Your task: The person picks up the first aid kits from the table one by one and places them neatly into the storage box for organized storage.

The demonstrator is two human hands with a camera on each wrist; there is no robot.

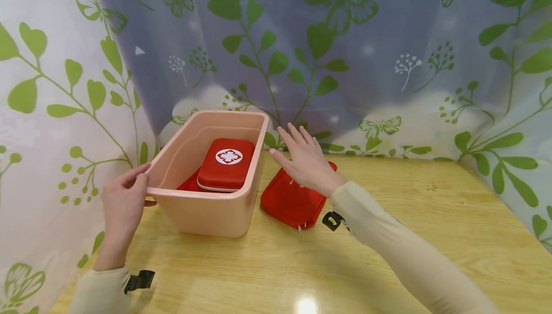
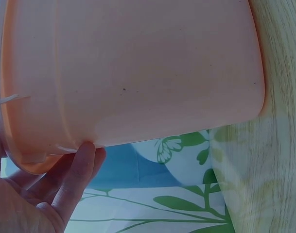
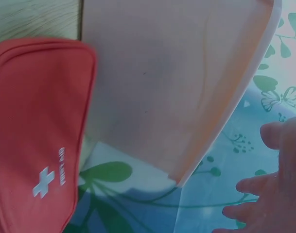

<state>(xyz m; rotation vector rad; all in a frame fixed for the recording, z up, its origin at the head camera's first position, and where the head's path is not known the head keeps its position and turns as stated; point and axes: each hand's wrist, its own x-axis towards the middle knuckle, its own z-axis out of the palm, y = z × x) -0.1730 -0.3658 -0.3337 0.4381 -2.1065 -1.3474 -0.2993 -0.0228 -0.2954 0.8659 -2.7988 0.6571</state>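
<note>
My left hand (image 1: 124, 203) grips the near-left corner of a pink plastic bin (image 1: 200, 218), its thumb and fingers around the rim. Inside the bin lies a red first-aid case (image 1: 233, 172) with a white emblem, resting partly on another flat red item (image 1: 188, 183) that it mostly hides. My right hand (image 1: 305, 163) hovers over a red first-aid pouch (image 1: 290, 204) on the table, fingers straight and spread, holding nothing. In the right wrist view, the pouch (image 3: 41, 121) shows a white cross and small lettering, and lies beside the bin.
The bin and pouch stand on a light wooden table (image 1: 388, 218). Behind and to the left hangs a curtain (image 1: 276, 31) with leaves and butterflies, close to the bin's back. Both wrists wear black straps (image 1: 140, 281).
</note>
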